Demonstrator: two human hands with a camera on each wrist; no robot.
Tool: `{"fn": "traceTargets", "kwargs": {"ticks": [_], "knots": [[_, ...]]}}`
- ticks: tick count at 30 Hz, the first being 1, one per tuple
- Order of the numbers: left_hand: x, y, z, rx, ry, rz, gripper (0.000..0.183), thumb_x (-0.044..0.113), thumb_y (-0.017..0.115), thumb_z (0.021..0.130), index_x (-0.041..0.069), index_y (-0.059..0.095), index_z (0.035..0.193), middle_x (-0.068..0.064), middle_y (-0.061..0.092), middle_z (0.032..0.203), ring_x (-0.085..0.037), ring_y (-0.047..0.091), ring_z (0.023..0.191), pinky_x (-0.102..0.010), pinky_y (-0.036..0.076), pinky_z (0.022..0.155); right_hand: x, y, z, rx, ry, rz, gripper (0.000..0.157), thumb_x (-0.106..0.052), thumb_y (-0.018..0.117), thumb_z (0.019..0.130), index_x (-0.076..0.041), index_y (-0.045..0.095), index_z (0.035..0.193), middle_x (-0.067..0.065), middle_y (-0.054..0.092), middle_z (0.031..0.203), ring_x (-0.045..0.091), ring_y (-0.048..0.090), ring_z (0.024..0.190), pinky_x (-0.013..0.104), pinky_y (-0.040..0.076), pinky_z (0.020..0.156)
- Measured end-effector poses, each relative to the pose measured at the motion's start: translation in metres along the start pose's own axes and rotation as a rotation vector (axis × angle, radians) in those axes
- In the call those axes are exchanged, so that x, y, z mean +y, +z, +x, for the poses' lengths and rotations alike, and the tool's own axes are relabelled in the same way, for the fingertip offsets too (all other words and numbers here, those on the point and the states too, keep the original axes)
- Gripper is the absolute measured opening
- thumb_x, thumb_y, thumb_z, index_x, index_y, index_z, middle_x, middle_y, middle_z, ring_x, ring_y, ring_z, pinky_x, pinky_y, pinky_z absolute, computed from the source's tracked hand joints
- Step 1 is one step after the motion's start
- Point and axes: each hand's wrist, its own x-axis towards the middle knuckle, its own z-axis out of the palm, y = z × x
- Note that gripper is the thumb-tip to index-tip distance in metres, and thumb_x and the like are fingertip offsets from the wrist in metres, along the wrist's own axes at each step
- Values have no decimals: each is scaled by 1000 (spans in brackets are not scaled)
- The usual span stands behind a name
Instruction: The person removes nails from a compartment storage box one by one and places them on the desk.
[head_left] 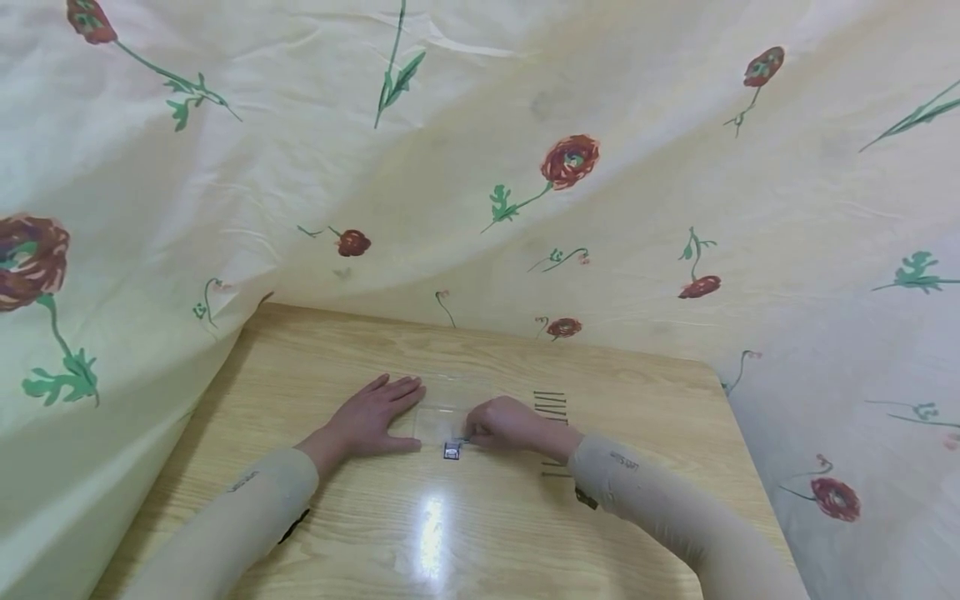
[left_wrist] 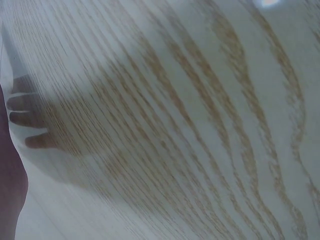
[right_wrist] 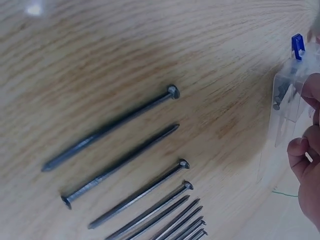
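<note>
A clear plastic box (head_left: 429,427) lies on the wooden table between the two hands, its see-through lid (head_left: 453,390) apparently folded back. At the box's left side, my left hand (head_left: 377,418) lies palm down with fingers extended. My right hand (head_left: 504,423) is at the front right part of the box, fingers curled. In the right wrist view its fingertips appear to pinch a dark nail (right_wrist: 281,96) at the box wall, partly hidden. A blue latch (right_wrist: 298,46) shows on the box's front.
Several loose nails (head_left: 551,406) lie in a row right of the box, partly covered by the right forearm; the right wrist view shows them close, heads pointing different ways (right_wrist: 112,129). Flowered cloth (head_left: 450,192) hangs around the wooden table (head_left: 360,533).
</note>
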Motion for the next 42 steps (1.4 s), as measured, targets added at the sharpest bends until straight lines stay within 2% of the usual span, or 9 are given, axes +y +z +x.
{"fn": "traceTargets", "kwargs": {"ticks": [4,8,16,20,26,31,37,42], "knots": [[1,-1,0,2,4,-7,96,70,64,94,12,41,166,-7,37,172,-27,33,160,-51,17,134,2,-7,-6,75,61,51,6,-16,81,96,-13,82,102,-3,79,93,0,60,71,19,54,66],[2,-2,1,-6,3,4,96,71,63,94,12,40,166,-7,37,172,-26,33,160,-51,17,134,6,-20,-17,160,96,84,5,-13,81,96,-12,81,101,-7,72,81,0,47,62,18,44,55],[3,-1,0,-23,-9,25,96,73,61,95,13,38,167,-6,35,173,-25,32,160,-50,17,134,14,-45,-55,253,137,77,5,-9,79,95,-10,80,100,-12,56,70,-2,38,60,19,38,54],[5,-1,-1,-19,-9,24,96,72,62,96,12,39,167,-5,36,173,-25,32,160,-50,18,134,19,-48,-76,282,172,92,5,-8,79,95,-9,81,99,-12,58,71,-3,38,60,19,39,52],[8,1,-2,-23,-20,27,96,72,62,95,13,38,167,-5,35,173,-24,31,161,-50,17,134,19,-45,-108,305,230,131,5,-7,79,95,-8,81,99,-13,61,73,-3,40,59,21,41,52],[8,4,-2,-38,-27,30,97,75,59,95,14,37,168,-5,34,174,-24,30,161,-49,16,134,16,-36,-132,286,304,149,5,-9,78,96,-12,81,99,-17,55,70,-4,38,57,20,39,52],[8,4,-2,-31,-24,39,97,75,59,95,13,38,167,-6,35,173,-25,31,161,-50,17,134,15,-19,-156,318,288,166,8,-5,79,95,-12,81,98,-18,47,66,-5,33,56,19,35,50],[9,4,-1,-29,-25,36,97,74,60,95,13,38,167,-6,35,173,-25,31,161,-50,17,134,10,-3,-169,321,309,177,12,-2,79,93,-14,81,97,-20,44,65,-7,32,57,17,33,49]]}}
